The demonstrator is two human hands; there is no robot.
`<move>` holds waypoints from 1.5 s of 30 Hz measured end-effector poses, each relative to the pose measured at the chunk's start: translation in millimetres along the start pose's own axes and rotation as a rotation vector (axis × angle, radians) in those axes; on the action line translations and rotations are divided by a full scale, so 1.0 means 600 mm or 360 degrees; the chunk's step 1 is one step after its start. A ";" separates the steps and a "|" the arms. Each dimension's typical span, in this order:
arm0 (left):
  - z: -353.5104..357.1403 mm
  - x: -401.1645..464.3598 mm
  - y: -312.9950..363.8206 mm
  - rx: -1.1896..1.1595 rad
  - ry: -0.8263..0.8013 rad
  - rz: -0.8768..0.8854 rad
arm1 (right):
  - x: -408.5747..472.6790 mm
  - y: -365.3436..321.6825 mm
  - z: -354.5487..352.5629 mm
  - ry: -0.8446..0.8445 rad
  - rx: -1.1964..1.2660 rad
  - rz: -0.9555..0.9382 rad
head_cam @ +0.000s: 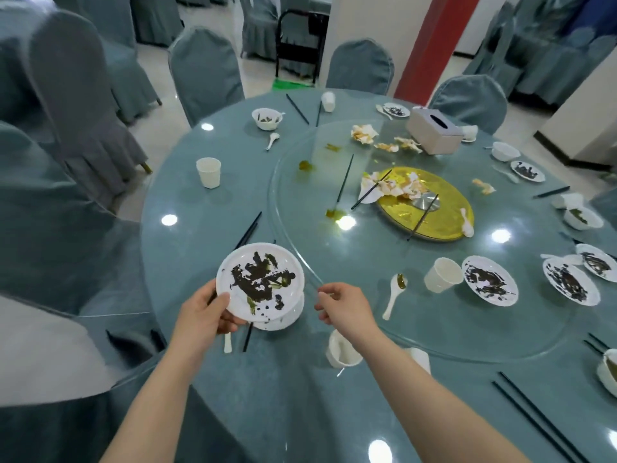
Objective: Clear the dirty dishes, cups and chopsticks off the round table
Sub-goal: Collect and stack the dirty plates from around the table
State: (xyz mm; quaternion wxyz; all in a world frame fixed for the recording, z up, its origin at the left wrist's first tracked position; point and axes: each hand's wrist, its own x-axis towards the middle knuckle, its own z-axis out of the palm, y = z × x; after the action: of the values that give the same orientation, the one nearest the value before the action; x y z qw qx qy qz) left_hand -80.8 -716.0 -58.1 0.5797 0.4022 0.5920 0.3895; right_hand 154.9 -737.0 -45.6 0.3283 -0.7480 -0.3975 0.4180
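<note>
A restaurant banquet hall after a group meal. A large round surface (213, 208) covered in blue-grey cloth under glass carries a glass turntable (334, 248) on a gold base (444, 208), with dirty white plates (489, 280), paper cups (208, 172), black chopsticks (344, 178), crumpled napkins (364, 133) and a tissue box (434, 130). Matching fabric-covered chairs (207, 71) ring it, more covered chairs fill the background, and the tiled floor (213, 18) is glossy.

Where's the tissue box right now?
In the head view, the grey rectangular tissue box sits at the far right of the glass turntable, beside crumpled stained napkins.
</note>
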 end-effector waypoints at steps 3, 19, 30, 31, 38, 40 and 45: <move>-0.041 0.025 -0.013 -0.0046 0.0058 -0.0021 | 0.033 -0.005 0.031 -0.0009 -0.0237 0.0045; -0.145 0.070 -0.043 -0.0131 0.0243 -0.0099 | 0.125 0.031 0.126 -0.0090 -0.1000 0.0358; -0.122 0.098 -0.032 -0.0103 0.0156 -0.0121 | 0.123 -0.004 0.058 0.0136 -0.0747 0.0164; -0.114 0.100 -0.030 -0.0093 0.0130 -0.0116 | 0.118 -0.007 0.046 0.0169 -0.0751 0.0141; -0.028 0.096 -0.007 0.0003 -0.0057 -0.0085 | 0.073 -0.017 -0.044 0.0477 -0.0385 0.0055; 0.004 0.090 0.000 0.0083 -0.0119 -0.0057 | 0.054 -0.012 -0.074 0.0585 -0.0186 0.0026; 0.077 0.067 0.023 0.0081 -0.0210 0.0013 | 0.017 0.009 -0.145 0.0747 0.0055 0.0002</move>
State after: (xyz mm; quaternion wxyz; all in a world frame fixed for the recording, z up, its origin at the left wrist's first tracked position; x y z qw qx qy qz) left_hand -34.7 -673.9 -61.3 0.6055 0.4441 0.5605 0.3494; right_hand 237.2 -744.7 -16.0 0.4243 -0.8192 -0.3025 0.2395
